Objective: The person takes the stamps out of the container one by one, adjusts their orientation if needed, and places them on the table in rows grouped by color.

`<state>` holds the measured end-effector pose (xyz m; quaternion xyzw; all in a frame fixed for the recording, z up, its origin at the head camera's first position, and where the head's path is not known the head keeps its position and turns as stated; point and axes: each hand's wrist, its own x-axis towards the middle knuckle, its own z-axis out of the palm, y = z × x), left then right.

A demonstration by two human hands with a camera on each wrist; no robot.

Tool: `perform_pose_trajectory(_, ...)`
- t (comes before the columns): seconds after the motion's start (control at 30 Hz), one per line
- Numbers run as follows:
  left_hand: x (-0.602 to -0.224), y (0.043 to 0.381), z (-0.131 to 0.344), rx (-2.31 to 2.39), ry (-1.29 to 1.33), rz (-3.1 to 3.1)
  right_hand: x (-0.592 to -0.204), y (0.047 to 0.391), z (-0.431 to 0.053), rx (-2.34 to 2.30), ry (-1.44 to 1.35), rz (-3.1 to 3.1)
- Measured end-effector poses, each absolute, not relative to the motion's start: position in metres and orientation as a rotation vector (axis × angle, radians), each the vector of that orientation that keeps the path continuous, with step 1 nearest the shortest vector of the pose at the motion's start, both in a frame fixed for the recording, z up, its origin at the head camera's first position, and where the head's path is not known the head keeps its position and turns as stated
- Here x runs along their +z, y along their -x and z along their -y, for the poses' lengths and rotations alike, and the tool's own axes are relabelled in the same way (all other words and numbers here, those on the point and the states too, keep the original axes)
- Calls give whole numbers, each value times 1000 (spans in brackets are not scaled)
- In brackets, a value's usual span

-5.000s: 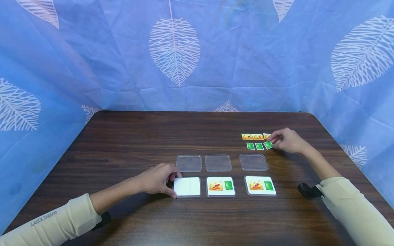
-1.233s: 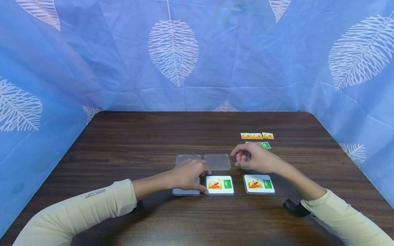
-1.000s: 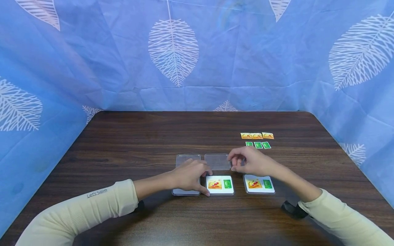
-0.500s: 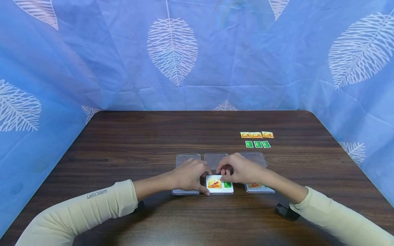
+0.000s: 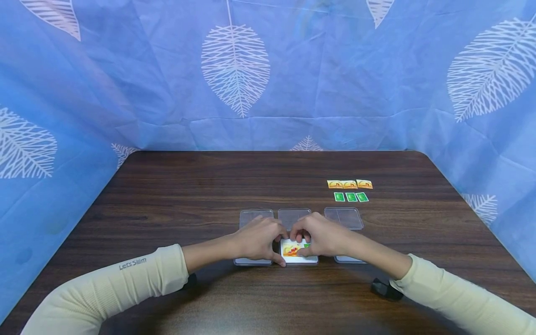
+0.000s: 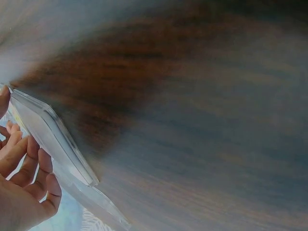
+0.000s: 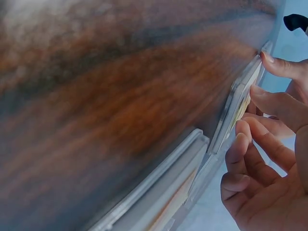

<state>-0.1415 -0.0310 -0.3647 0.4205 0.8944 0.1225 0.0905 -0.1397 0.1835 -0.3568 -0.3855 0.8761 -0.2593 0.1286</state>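
A clear plastic case [image 5: 311, 260] lies on the table with a white card inside. Orange and green stamp-like pieces sit on that card. My left hand [image 5: 258, 237] grips the case's left side, thumb at the near corner and fingers at the far one. Over its right half is my right hand [image 5: 324, 237]; thumb and fingertips are at the card's face in the right wrist view. The green stamp [image 5: 306, 244] is mostly covered, and whether the fingers pinch it is unclear. Partly hidden cases lie either side: a left case [image 5: 253, 262] and a right case [image 5: 349, 259].
Behind the cases lie three clear lids, among them a right lid [image 5: 344, 217]. Farther back are a row of orange stamps [image 5: 349, 184] and a row of green stamps [image 5: 351, 197]. A blue leaf-print curtain [image 5: 167, 74] stands behind the dark table [image 5: 268, 302].
My left hand has gone from the left case to the middle one's edge. The right hand has come from the green stamps, left and nearer, to the middle case.
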Motion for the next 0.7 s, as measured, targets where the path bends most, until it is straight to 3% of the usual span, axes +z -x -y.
perform_pose_trajectory(0.7, -365, 140, 32, 403, -1247, -2652, -358, 136, -183, -787, 1128, -2597)
